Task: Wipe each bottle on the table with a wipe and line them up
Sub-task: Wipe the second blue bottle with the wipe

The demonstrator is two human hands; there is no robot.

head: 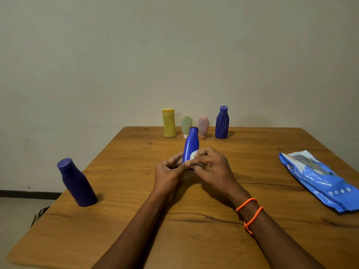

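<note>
My left hand (171, 169) grips the blue bottle (191, 145) mid-table while my right hand (210, 164) pinches the wipe (193, 154) against it; four bottles seem lined up behind, the dark bottle (76, 182) apparently still waits.

far edge of table (116, 226), frame centre: four bottles in a row (194, 125) | in front of them: held bottle (191, 145) between left hand (170, 171) and right hand (211, 166) | left of frame: lone bottle (76, 183) | right edge: wipes pack (320, 179) flat on table
</note>
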